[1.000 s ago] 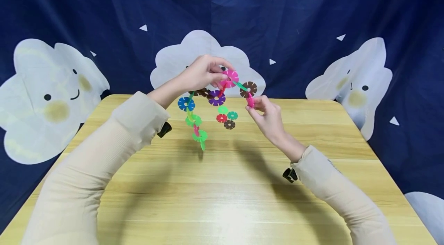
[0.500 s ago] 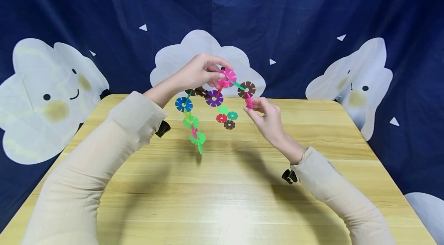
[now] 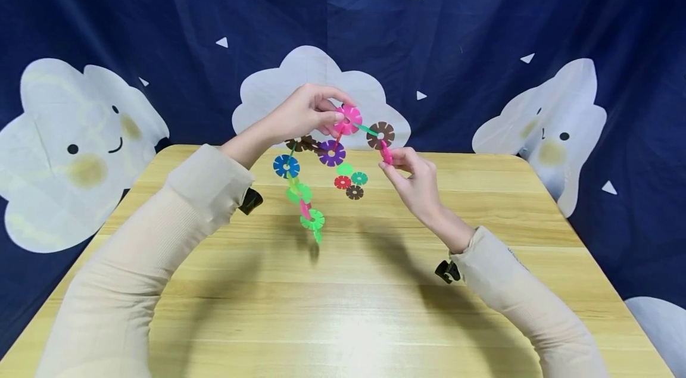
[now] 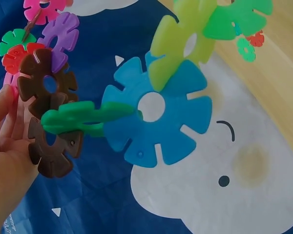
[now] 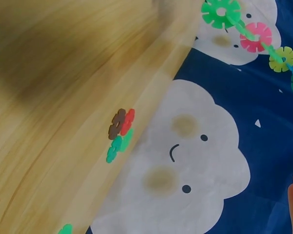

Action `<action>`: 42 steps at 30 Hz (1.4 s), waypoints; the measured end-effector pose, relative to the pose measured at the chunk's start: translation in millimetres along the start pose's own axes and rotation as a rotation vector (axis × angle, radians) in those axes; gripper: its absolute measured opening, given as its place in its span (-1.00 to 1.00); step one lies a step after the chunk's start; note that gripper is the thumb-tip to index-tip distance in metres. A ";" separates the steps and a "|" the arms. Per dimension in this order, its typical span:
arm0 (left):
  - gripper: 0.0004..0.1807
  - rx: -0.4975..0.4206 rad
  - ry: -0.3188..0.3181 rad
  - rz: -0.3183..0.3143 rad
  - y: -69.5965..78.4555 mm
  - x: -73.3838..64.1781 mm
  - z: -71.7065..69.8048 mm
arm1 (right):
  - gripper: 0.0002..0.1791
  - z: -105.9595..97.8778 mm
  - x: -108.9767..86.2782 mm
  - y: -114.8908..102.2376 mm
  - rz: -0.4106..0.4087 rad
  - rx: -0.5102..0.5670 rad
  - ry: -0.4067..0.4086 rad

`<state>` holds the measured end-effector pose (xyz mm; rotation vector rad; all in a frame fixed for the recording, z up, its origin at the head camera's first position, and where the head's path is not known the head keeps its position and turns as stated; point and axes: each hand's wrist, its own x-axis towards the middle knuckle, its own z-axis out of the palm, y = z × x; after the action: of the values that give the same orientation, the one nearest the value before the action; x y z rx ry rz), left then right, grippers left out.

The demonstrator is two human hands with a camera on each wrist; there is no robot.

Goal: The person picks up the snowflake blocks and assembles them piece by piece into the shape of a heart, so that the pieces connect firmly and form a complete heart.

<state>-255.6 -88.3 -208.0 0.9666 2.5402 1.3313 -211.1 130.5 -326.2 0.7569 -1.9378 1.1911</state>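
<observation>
A chain of slotted plastic snowflake discs hangs between the hands, above the table. My left hand (image 3: pixel 308 113) pinches a pink disc (image 3: pixel 349 120) at the chain's high point. From there a green disc (image 3: pixel 366 129) and a brown disc (image 3: pixel 380 136) lead right to another pink disc (image 3: pixel 386 152), pinched by my right hand (image 3: pixel 415 178). On the left side hang a purple disc (image 3: pixel 332 153), brown discs, a blue disc (image 4: pixel 156 109), a yellow disc (image 4: pixel 183 44) and green discs (image 3: pixel 312 219), the lowest dangling free. Fingers partly cover the left-held disc.
A small cluster of loose discs, including a red disc (image 3: pixel 342 182) and a brown disc (image 3: pixel 355 192), lies on the wooden table (image 3: pixel 343 283) beyond the chain. Behind the table hangs a dark blue curtain (image 3: pixel 461 21) printed with white clouds.
The left hand and its pink disc have shifted slightly left. The dangling green end has swung a little and now hangs lower. Both hands keep their grip.
</observation>
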 end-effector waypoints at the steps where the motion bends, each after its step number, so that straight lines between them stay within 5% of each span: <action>1: -0.70 -0.001 0.003 -0.001 0.2 0.2 0.3 | -0.82 -0.4 0.2 0.0 0.003 0.000 0.000; 31: -0.73 -0.031 0.052 0.001 -2.5 -3.6 4.8 | -0.94 -3.2 10.1 -1.7 0.029 0.010 0.062; 42: -0.57 -0.151 -0.077 -0.096 -21.2 -17.5 12.8 | -0.91 -13.5 38.8 3.1 -0.277 -0.253 -0.043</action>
<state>-247.2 -98.3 -235.3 0.8398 2.3588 1.4061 -231.6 139.9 -291.8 0.8849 -1.8988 0.7539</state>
